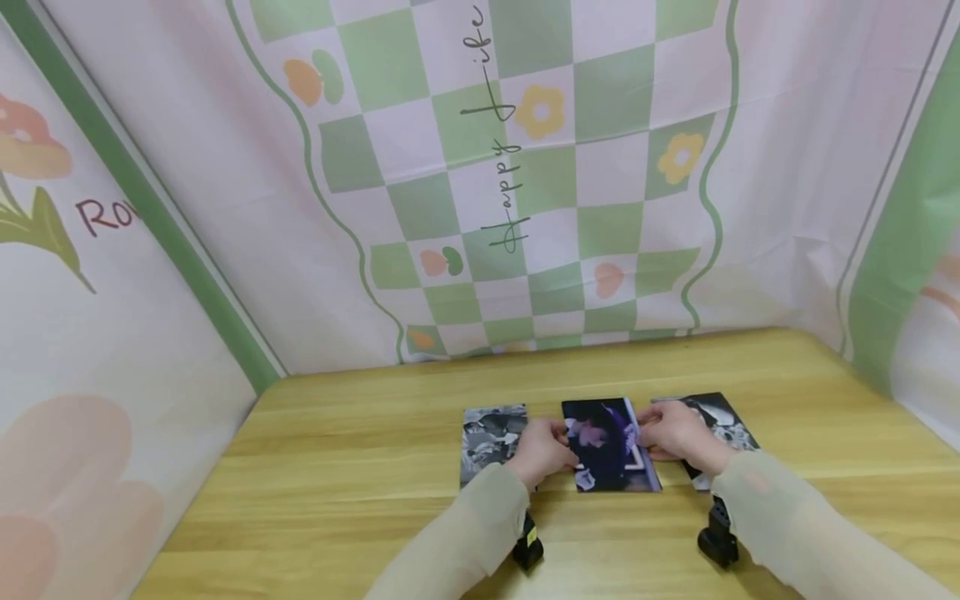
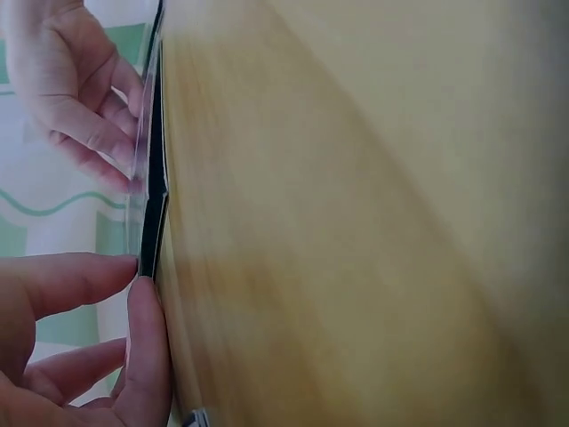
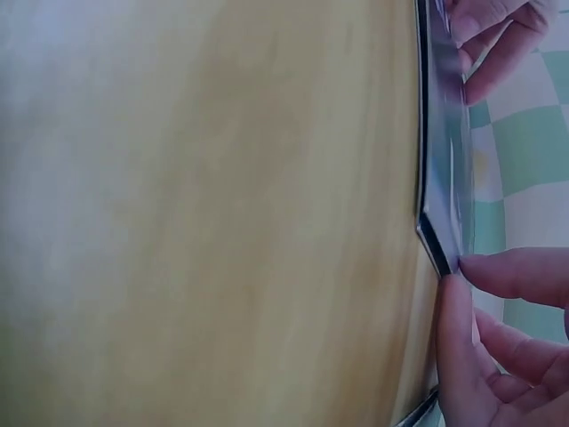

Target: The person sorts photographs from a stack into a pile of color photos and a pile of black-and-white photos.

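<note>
A dark picture card with purple figures (image 1: pixel 606 446) lies in the middle of the row, close over the table. My left hand (image 1: pixel 538 450) pinches its left edge between thumb and finger, and my right hand (image 1: pixel 675 432) pinches the right edge. Seen edge-on in the left wrist view, the card (image 2: pixel 153 200) is thin, dark-edged and slightly bent, with a clear layer along its face. In the right wrist view its edge also bends near the fingertips of my right hand (image 3: pixel 507 356). Black-and-white picture cards lie at either side, one left (image 1: pixel 487 437), one right (image 1: pixel 726 419), each partly hidden by a hand.
The wooden table (image 1: pixel 337 467) runs back to a hanging cloth (image 1: pixel 510 167) with green checks and flowers. Cloth walls also stand at left and right. Black wrist devices (image 1: pixel 528 546) sit below both sleeves.
</note>
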`<state>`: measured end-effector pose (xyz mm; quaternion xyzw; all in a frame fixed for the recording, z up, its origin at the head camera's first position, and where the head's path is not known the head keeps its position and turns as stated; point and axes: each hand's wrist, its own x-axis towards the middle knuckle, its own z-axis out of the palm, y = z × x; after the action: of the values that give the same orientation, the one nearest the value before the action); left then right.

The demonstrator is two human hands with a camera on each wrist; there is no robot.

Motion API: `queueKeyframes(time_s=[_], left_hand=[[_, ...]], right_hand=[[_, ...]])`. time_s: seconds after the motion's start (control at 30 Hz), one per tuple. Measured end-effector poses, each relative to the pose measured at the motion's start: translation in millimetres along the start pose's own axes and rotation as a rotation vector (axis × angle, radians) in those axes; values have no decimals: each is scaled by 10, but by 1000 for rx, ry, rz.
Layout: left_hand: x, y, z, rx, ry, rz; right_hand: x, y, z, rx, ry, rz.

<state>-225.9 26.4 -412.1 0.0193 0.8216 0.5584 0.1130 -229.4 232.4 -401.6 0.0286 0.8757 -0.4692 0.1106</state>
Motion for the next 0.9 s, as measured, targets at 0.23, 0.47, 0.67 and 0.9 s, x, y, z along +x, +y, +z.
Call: queueKeyframes(time_s=[0.23, 0.47, 0.67, 0.9], left_hand=[[-8, 28, 0, 90, 19, 30], [-45, 36, -13, 158, 26, 54], [-64, 38, -33, 50, -18, 27], [-43, 85, -97, 9, -10, 2]], right_hand=[[-11, -60, -2, -76, 6, 1], [-14, -45, 21, -82, -5, 6], [-22, -56, -11, -65, 8, -15], [-26, -144, -99, -43, -7, -31]])
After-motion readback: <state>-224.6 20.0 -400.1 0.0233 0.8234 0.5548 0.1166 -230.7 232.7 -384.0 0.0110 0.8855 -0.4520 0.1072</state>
